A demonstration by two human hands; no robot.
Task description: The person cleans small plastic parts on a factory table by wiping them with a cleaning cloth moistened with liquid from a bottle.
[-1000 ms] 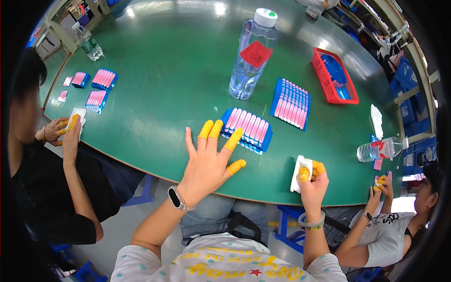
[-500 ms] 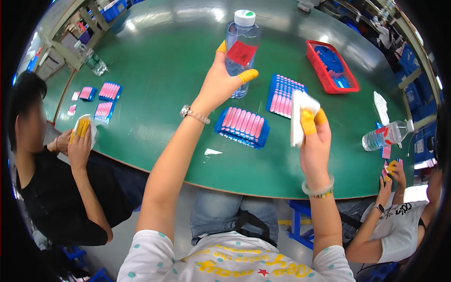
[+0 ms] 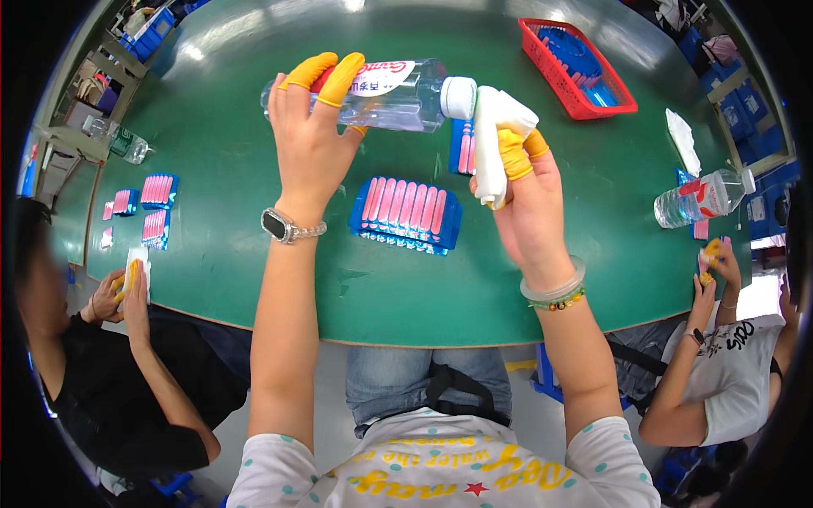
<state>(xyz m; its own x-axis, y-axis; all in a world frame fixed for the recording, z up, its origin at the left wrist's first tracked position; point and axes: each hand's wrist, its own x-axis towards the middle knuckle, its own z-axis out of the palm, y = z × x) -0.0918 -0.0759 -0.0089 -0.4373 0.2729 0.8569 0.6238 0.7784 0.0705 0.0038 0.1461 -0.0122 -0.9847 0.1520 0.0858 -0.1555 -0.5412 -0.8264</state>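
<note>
My left hand (image 3: 309, 135), with yellow finger cots, is closed round a clear plastic bottle (image 3: 406, 97). The bottle lies tipped on its side in the air, its white cap pointing right. Against that cap rests a folded white cloth or tissue (image 3: 489, 140), which my right hand (image 3: 533, 199) grips in fingers that also wear yellow cots. Below, on the table, sits a stack of blue trays with pink slender pieces (image 3: 402, 212). A second blue and pink set (image 3: 462, 146) is mostly hidden behind the cloth and my right hand.
A red basket (image 3: 622, 108) holding blue and pink items stands at the far right of the green table (image 3: 254, 229). Other bottles (image 3: 703, 201) and a white cloth (image 3: 683, 142) lie right. Two co-workers sit either side, with blue and pink sets (image 3: 158, 191) near the left one.
The bottle has gone from upright to lying sideways, its cap now turned right. My right hand has brought the white cloth up and left, against the cap.
</note>
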